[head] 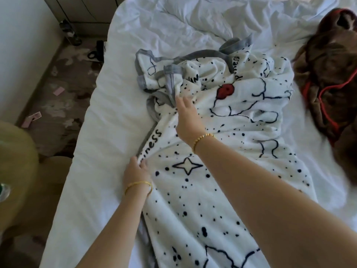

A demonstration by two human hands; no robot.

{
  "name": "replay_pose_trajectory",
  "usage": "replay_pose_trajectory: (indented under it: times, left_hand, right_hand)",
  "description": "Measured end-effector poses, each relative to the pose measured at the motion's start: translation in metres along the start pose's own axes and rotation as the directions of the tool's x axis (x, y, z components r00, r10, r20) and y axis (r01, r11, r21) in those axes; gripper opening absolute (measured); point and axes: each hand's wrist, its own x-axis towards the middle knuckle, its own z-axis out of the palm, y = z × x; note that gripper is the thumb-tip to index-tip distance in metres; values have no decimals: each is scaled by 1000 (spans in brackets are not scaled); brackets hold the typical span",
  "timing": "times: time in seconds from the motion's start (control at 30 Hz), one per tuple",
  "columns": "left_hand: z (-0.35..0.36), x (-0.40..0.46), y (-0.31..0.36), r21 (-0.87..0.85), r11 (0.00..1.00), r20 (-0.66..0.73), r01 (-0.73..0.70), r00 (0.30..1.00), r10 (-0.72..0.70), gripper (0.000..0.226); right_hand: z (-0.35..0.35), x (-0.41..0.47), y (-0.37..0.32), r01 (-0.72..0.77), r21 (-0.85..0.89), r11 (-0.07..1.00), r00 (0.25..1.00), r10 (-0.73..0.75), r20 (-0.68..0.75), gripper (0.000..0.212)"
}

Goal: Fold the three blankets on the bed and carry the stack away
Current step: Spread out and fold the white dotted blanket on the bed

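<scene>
Blankets are the job here, and none of them is looking folded yet. Only two blankets are showing; a third one is not showing anywhere, so I cannot tell where it is.

The white blanket with dark dots and stars (pixel 222 171) is lying long and bunchy down the middle of the bed (pixel 100 120). Its far end, with the grey trim (pixel 170 78), is sitting in a crumpled heap. Its near end is running off the bottom of the view.

The left hand (pixel 135 171) is gripping the left edge of the white blanket, with the fingers curled around the fabric. The right hand (pixel 186 115) is reaching further up the same blanket, close to the heap. Its fingers are mostly straight and touching the cloth, and it is not plainly grabbing anything. It is looking like the person is straightening this blanket out so it can be folded.

The brown blanket with the red edge (pixel 328 74) is lying in a messy pile to the right of the white blanket, near the side of the bed. Nobody is touching it.

So the work is only just starting. The white blanket is waiting for its first fold. The brown one is waiting after that, and the third one too. Stacking them and carrying the stack away is coming last of all.
</scene>
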Motion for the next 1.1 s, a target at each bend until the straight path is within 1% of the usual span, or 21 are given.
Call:
replay_pose_trajectory:
  times: [0.03, 0.07, 0.1, 0.17, 0.2, 0.27, 0.33, 0.4, 0.5, 0.57, 0.63, 0.73, 0.8, 0.87, 0.9, 0.93, 0.97, 1.0, 1.03, 1.07, 1.1]
  left_hand:
    - [2, -1, -4, 107, 990, -25, -88, 996, 91, 32]
    - [3, 0, -5, 156, 976, -69, -153, 984, 166, 36]
    - [2, 1, -2, 151, 970, -100, -188, 974, 205, 43]
    - [1, 7, 11, 51, 980, -82, -193, 977, 197, 60]
    - [1, 12, 20, 12, 984, -36, -177, 983, 177, 67]
    - [6, 19, 39, 7, 986, 82, -169, 982, 168, 78]
    - [13, 24, 56, -7, 990, 197, -142, 970, 140, 75]
    - [23, 25, 68, 11, 995, 314, -99, 945, 90, 58]
    - [37, 16, 67, 79, 987, 444, -139, 892, 90, 40]
    - [43, 4, 53, 156, 964, 489, -217, 865, 116, 36]
    - [43, -8, 38, 263, 882, 613, -390, 774, 160, 29]
    - [40, -27, 26, 380, 680, 805, -627, 586, 90, 26]
    - [41, -42, 20, 404, 587, 875, -702, 484, -23, 29]
    - [45, -53, 11, 359, 536, 923, -764, 376, -83, 24]
    - [46, -53, 6, 319, 587, 934, -744, 353, -60, 22]
    - [41, -50, 3, 272, 706, 937, -654, 348, -38, 28]
    - [35, -44, 0, 211, 835, 938, -508, 346, -26, 36]
    - [31, -37, -2, 131, 942, 938, -308, 347, -17, 48]
    - [27, -28, 0, 45, 996, 927, -72, 375, -15, 62]
    - [25, -20, 4, -47, 986, 899, 160, 437, -27, 72]
    - [26, -14, 11, -150, 931, 840, 332, 539, -57, 75]
  right_hand:
    - [6, -7, 7, -29, -7, 1000, 999, 29, 14, 81]
    - [12, -17, 16, -56, -21, 998, 998, 55, -30, 82]
    - [17, -26, 26, -91, -45, 995, 990, 85, -111, 79]
    - [26, -44, 42, -218, -79, 973, 955, 196, -223, 66]
    - [30, -50, 48, -297, -68, 953, 939, 278, -204, 66]
    - [37, -55, 57, -389, -113, 914, 921, 390, -14, 81]
    - [43, -55, 63, -338, -258, 905, 906, 387, 170, 96]
    - [42, -51, 72, -242, -387, 890, 917, 340, 207, 93]
    - [36, -46, 84, -80, -519, 851, 959, 208, 193, 50]
    - [32, -46, 88, 18, -523, 852, 944, 158, 290, 36]
    - [27, -47, 89, 66, -501, 863, 866, 200, 458, 31]
    - [19, -58, 87, 214, -507, 835, 650, 265, 712, 29]
    - [16, -73, 84, 266, -532, 804, 523, 343, 780, 34]
    - [16, -87, 81, 309, -557, 771, 445, 401, 801, 45]
    - [15, -93, 80, 322, -560, 763, 428, 410, 805, 48]
    - [13, -95, 78, 328, -558, 762, 426, 408, 807, 48]
    - [8, -94, 77, 314, -550, 774, 437, 396, 807, 44]
    - [1, -91, 74, 293, -537, 791, 454, 379, 806, 38]
    - [-4, -86, 72, 252, -510, 822, 504, 339, 795, 32]
    - [-10, -79, 68, 215, -475, 853, 583, 278, 764, 28]
    - [-14, -70, 65, 147, -412, 899, 695, 203, 690, 25]
